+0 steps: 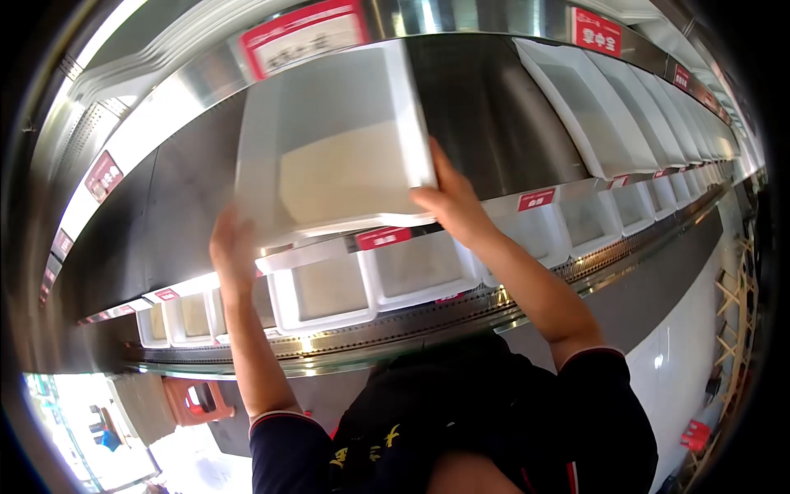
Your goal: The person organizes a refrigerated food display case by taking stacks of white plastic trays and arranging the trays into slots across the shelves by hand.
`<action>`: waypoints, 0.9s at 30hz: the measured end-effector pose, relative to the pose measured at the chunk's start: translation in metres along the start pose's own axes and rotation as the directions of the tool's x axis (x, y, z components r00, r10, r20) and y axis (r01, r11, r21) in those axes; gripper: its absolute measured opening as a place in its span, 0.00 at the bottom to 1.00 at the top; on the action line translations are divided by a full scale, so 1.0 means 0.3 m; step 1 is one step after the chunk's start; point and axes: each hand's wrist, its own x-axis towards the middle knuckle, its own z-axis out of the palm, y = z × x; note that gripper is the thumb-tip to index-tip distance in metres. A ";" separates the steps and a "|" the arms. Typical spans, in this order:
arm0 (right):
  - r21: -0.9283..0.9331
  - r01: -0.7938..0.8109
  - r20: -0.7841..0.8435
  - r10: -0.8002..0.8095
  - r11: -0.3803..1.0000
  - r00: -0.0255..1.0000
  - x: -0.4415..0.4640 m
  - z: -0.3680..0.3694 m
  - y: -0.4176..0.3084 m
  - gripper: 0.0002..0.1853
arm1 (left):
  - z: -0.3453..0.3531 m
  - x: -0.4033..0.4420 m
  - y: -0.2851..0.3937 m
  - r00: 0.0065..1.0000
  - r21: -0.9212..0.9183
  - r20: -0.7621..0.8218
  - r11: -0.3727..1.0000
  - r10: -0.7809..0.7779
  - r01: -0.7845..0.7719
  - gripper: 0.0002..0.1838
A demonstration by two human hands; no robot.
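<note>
Fingers [439, 158] of the right hand [457, 210] lie bent along the outer side of a white tray [414, 115], the thumb at its near right corner; the grip is closed as far as the wall between allows. The left hand [232, 251] appears to clasp the near left corner, though blur hides how tightly its fingertips press. The tray spans the gap between the hands, over a dark metal surface [494, 107]; from where I stand, I cannot tell whether its far end rests there.

Walls look thin and smooth, plastic by appearance: probably light, fairly stiff, rather slippery, and liable to crack if knocked at a corner. Best hold: both sides at once, thumbs over the rim, somewhat farther along, since the long far end would tend to dip.

Nearer the body runs a row of smaller trays [372, 290], with a red label [383, 238] above; to the right stand deep white bins [550, 115]. A red-bordered sign [304, 37] tops the far edge.
</note>
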 end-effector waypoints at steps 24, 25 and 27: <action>0.711 0.349 -0.201 -0.299 0.611 0.933 0.052 0.347 -0.211 0.30 | -0.279 -0.055 0.317 0.923 -0.374 -0.382 0.907 0.040 -0.194 0.26; 0.660 0.395 -0.255 -0.304 0.639 0.918 0.049 0.266 -0.187 0.29 | -0.208 -0.053 0.304 0.915 -0.428 -0.400 0.871 0.057 -0.241 0.26; 0.544 0.470 -0.361 -0.312 0.695 0.879 0.046 0.103 -0.137 0.28 | -0.034 -0.094 0.323 0.967 -0.497 -0.250 0.849 0.058 -0.180 0.25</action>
